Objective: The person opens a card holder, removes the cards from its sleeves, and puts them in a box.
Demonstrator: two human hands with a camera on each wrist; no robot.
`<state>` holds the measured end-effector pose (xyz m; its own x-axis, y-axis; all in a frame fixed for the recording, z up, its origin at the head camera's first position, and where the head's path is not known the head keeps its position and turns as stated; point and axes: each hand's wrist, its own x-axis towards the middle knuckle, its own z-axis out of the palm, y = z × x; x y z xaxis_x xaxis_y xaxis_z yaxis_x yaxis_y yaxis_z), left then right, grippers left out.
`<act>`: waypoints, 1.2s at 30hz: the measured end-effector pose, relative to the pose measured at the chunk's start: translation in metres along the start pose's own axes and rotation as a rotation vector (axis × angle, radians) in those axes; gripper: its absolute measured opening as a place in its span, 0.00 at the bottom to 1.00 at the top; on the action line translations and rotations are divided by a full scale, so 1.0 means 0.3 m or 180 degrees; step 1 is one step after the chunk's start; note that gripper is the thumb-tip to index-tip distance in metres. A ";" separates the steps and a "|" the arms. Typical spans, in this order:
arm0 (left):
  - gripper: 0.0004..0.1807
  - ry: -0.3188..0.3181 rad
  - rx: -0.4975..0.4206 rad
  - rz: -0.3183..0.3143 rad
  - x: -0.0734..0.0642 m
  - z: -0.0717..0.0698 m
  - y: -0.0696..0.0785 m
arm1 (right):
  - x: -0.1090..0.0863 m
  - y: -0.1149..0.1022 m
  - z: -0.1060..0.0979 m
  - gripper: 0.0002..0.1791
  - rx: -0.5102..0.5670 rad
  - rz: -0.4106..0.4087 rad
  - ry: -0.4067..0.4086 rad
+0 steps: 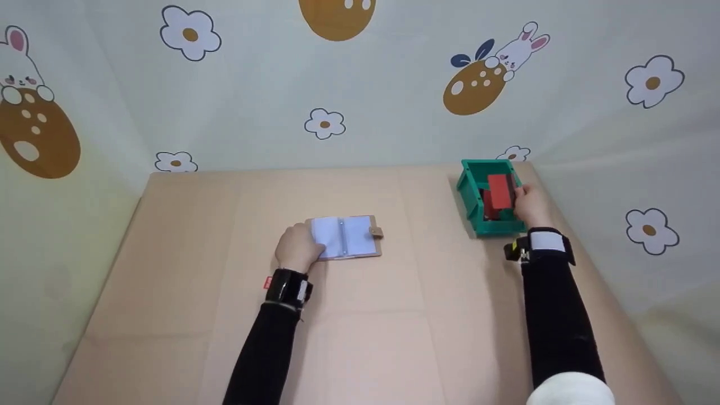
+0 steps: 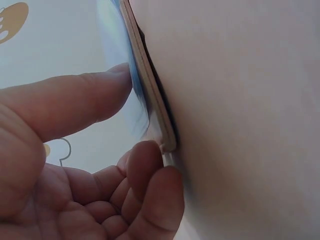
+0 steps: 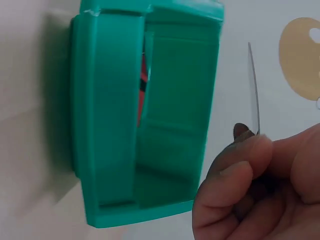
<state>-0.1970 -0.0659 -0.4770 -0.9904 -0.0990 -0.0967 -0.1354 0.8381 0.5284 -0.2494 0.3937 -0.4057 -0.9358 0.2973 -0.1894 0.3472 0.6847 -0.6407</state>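
A small ring-binder notebook (image 1: 358,235) lies open on the table, with pale pages, a brown cover and a snap strap (image 1: 376,232). My left hand (image 1: 298,247) holds its left edge. In the left wrist view the thumb presses on the page side, while curled fingers meet the cover's corner (image 2: 167,142). At the far right, my right hand (image 1: 532,206) pinches a thin red card (image 1: 498,191) with a dark stripe over a green bin (image 1: 498,229). The right wrist view shows the card (image 3: 255,95) edge-on between thumb and fingers.
Inside the green bin lies another red item (image 1: 489,209), partly hidden by the raised card. The brown table (image 1: 371,337) meets a patterned curtain (image 1: 253,112) at its back, and curtain also hangs along both sides. The bin stands near the table's back right corner.
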 end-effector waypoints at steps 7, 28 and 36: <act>0.20 0.0022 -0.0001 -0.0003 -0.007 0.004 -0.001 | -0.002 0.008 0.028 0.24 -0.0209 -0.0127 0.0116; 0.21 0.0001 0.0005 0.0006 -0.003 -0.001 -0.010 | -0.094 -0.119 0.096 0.22 -0.0334 -0.0810 0.0394; 0.23 -0.0022 0.0023 0.0073 0.001 0.001 -0.013 | -0.154 -0.212 0.262 0.17 -0.0481 -0.1435 0.0348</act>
<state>-0.1967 -0.0690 -0.4792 -0.9930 -0.0761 -0.0903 -0.1123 0.8439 0.5245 -0.2329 0.2842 -0.4146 -0.9860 0.0116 0.1665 -0.0786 0.8479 -0.5243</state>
